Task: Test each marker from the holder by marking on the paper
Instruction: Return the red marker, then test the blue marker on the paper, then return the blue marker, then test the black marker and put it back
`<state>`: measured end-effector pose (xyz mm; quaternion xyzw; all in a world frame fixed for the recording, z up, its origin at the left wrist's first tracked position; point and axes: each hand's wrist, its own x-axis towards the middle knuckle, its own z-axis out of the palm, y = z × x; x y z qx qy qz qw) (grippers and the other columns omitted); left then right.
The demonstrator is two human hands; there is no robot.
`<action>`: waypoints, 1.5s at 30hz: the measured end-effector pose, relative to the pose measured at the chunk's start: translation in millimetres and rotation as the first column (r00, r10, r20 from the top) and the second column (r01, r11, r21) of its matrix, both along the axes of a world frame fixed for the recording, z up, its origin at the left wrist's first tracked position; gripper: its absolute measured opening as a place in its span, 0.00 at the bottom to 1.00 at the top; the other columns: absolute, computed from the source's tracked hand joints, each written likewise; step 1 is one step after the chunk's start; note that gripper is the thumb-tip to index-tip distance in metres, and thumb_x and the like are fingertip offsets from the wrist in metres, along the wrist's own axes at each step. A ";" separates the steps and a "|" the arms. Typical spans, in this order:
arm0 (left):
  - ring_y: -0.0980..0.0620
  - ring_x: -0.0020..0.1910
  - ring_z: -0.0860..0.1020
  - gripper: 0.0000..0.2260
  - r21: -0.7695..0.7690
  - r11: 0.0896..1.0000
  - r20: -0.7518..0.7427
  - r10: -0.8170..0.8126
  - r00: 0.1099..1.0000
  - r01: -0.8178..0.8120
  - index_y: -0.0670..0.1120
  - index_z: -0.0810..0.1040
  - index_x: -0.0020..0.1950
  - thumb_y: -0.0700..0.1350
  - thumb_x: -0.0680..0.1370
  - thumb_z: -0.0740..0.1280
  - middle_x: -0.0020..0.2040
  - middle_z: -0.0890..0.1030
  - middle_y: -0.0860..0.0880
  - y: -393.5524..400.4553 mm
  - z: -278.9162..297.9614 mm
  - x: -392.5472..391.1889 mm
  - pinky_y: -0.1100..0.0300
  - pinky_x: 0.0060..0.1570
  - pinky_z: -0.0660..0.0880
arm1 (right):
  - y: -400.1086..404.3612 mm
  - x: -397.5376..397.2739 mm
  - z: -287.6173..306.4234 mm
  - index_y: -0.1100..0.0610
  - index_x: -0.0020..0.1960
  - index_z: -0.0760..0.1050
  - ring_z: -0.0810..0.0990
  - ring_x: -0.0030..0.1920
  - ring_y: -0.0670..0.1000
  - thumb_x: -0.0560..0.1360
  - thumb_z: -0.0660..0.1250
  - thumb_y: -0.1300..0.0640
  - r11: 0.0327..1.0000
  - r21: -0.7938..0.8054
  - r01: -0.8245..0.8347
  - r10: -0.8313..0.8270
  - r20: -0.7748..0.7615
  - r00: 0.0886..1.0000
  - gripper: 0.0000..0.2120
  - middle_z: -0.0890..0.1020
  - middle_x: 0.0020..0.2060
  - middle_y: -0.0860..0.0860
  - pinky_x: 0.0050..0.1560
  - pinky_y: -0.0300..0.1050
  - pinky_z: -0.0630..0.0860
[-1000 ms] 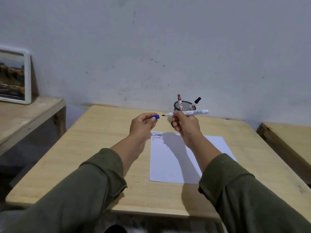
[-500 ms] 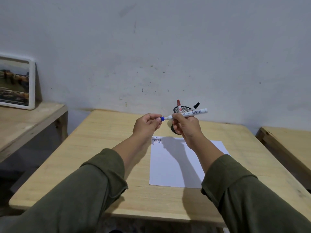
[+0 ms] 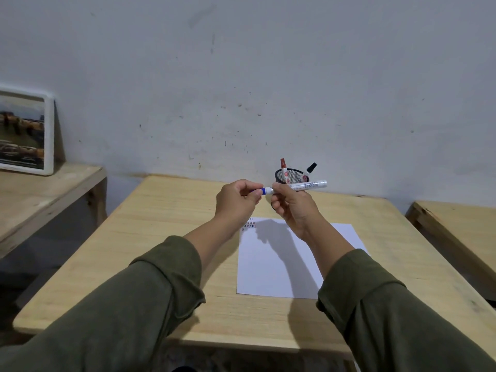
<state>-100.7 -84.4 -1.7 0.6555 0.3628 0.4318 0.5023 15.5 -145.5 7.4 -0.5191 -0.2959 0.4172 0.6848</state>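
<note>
My right hand [image 3: 294, 208] holds a white-bodied marker [image 3: 308, 185] level above the table, its tip end pointing left. My left hand [image 3: 237, 201] pinches the marker's blue cap [image 3: 264, 190], which sits on the tip end. Behind the hands stands a black mesh holder [image 3: 291, 176] with a red-capped marker [image 3: 283, 167] upright and a black-capped marker [image 3: 310, 169] leaning right. Below the hands a white paper [image 3: 281, 269] lies on the wooden table [image 3: 161, 237], with rows of short marks [image 3: 248, 225] at its top left corner.
A grey wall rises right behind the table. A lower wooden bench [image 3: 40, 200] at the left carries a framed picture [image 3: 24, 135]. Another wooden surface [image 3: 461, 226] stands at the right, past a gap.
The blue cap was apart from the tip a second ago. My left hand moved right and the cap now sits on the marker's tip end. The view also tilted upward a little.
</note>
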 end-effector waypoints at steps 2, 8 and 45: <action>0.54 0.38 0.80 0.06 0.011 1.000 -0.010 0.006 1.000 -0.006 0.48 0.80 0.45 0.39 0.75 0.66 0.39 0.81 0.49 0.8 -1.4 -2.4 0.65 0.44 0.75 | -0.8 -2.4 -1.6 0.61 0.39 0.75 0.72 0.23 0.45 0.76 0.65 0.62 1.000 -0.004 -0.016 0.016 0.020 1.000 0.07 0.75 0.26 0.52 0.24 0.34 0.68; 0.53 0.41 0.79 0.09 -0.104 0.992 0.075 -0.066 0.995 0.073 0.51 0.79 0.43 0.37 0.76 0.65 0.41 0.80 0.50 9.5 -4.3 -8.1 0.60 0.55 0.75 | -6.0 -1.1 3.5 0.59 0.49 0.76 0.79 0.31 0.47 0.75 0.67 0.62 0.997 -0.004 -0.078 0.078 0.056 0.995 0.04 0.78 0.35 0.52 0.29 0.35 0.72; 0.52 0.68 0.71 0.21 -0.063 0.990 -0.275 -0.140 0.951 0.127 0.51 0.68 0.70 0.50 0.77 0.64 0.70 0.72 0.51 85.5 -20.4 104.9 0.51 0.68 0.67 | 81.3 101.9 23.3 0.59 0.44 0.79 0.81 0.47 0.56 0.70 0.72 0.55 0.897 -0.187 0.401 -0.032 0.877 0.480 0.08 0.84 0.44 0.57 0.48 0.44 0.75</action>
